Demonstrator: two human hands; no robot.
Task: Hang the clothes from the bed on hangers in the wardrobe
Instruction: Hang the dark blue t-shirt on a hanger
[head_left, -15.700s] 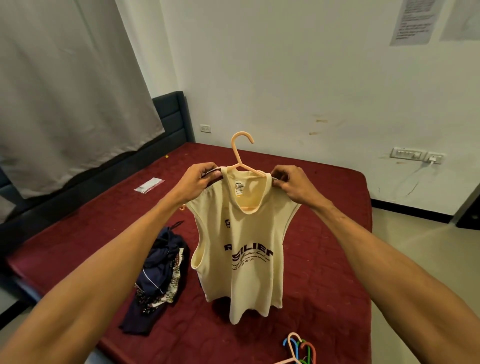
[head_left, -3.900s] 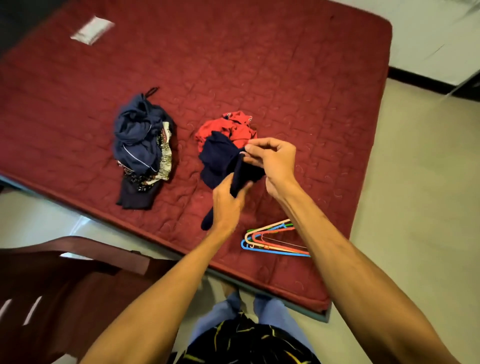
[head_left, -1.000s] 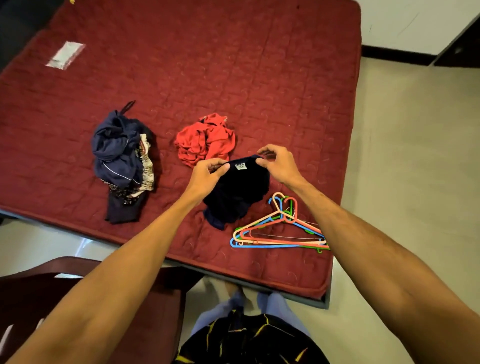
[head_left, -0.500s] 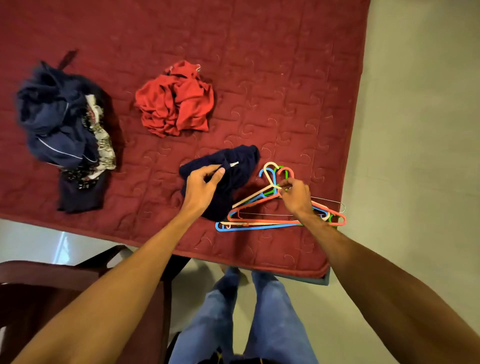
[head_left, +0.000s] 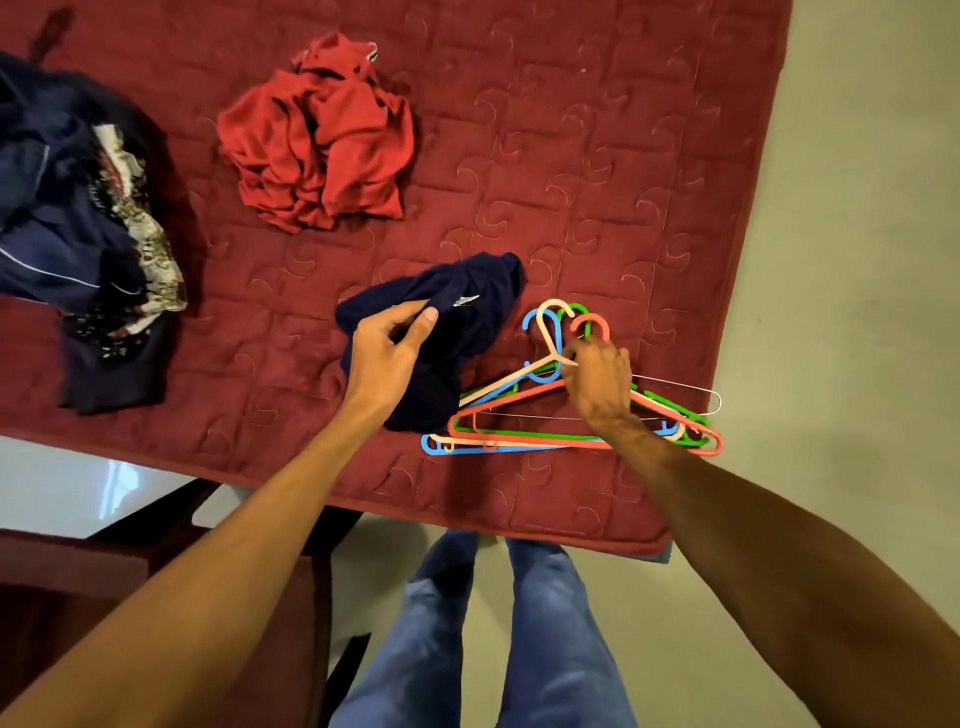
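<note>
As the person looks down, their legs in blue jeans fill the bottom middle of the frame. They stand on a pale floor. A dark brown chair sits at the lower left, and the left arm hides part of it.

Just above the legs is the near edge of the bed, which has a dark red quilted cover. A heap of hangers lies near that edge, right of the middle. They are blue, green, pink-red and cream, with one thin wire hanger at the back. The right hand lies on top of the heap and hides its middle. Its fingers are curled and pinch the cream hanger at its neck, just under the hooks.

Just left of the hangers lies a dark blue garment, bunched up. It covers the left ends of some of the hangers. The left hand grips a fold of it between thumb and fingers and hides part of it.

Farther up, left of the middle, a crumpled red garment lies alone on the cover. At the upper left edge is a pile of dark blue clothes with a patterned piece tucked in. It lies well apart from the hands.
</note>
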